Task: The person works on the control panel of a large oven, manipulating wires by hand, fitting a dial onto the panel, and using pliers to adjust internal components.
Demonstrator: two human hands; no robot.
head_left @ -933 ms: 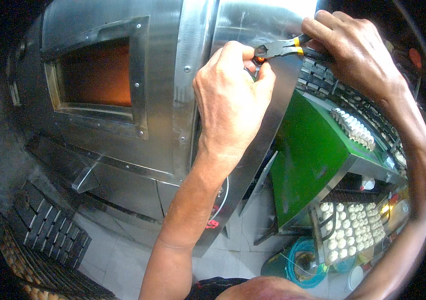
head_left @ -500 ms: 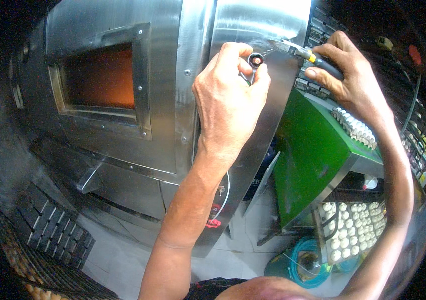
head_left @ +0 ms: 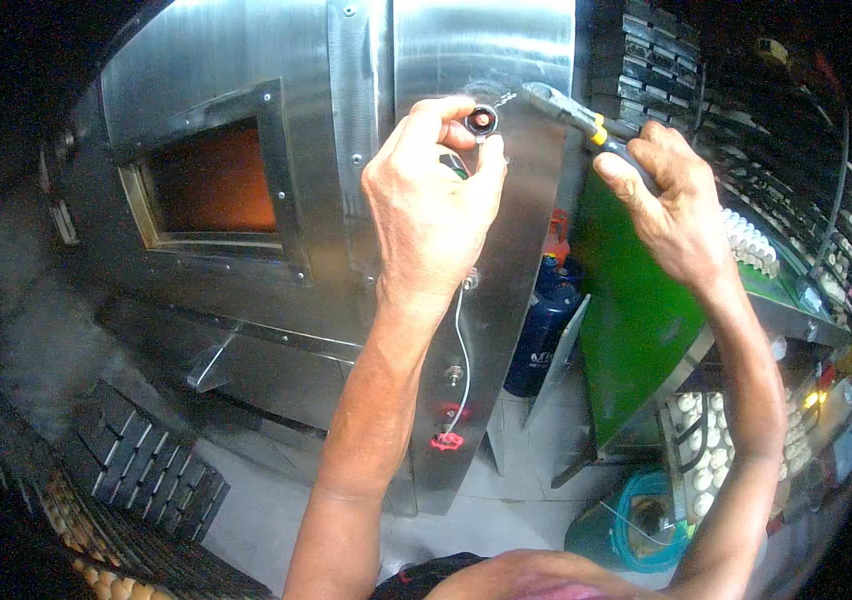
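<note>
My left hand (head_left: 436,190) pinches a small round fitting (head_left: 483,121) between thumb and fingertips. The fitting has a dark ring and a reddish centre; a bit of green and dark material shows behind it, under my fingers. In my right hand (head_left: 671,195) is a pair of pliers (head_left: 571,112) with dark, yellow-banded handles, its head pointing left. Just left of the jaws is a small shiny strand (head_left: 506,99), in front of the brushed steel panel (head_left: 521,45). I cannot tell whether the jaws touch it.
An oven window (head_left: 211,185) glows orange at left. Below my left hand, a white cable (head_left: 464,350) runs down to a red knob (head_left: 446,441). A blue gas cylinder (head_left: 536,330), green table (head_left: 636,330), egg trays (head_left: 749,243), dough tray (head_left: 703,450) and teal bucket (head_left: 636,510) stand right.
The view has shifted, bringing the gas cylinder into sight. My right hand has lowered a little and wraps the pliers' handles more closely. My left hand still pinches the fitting.
</note>
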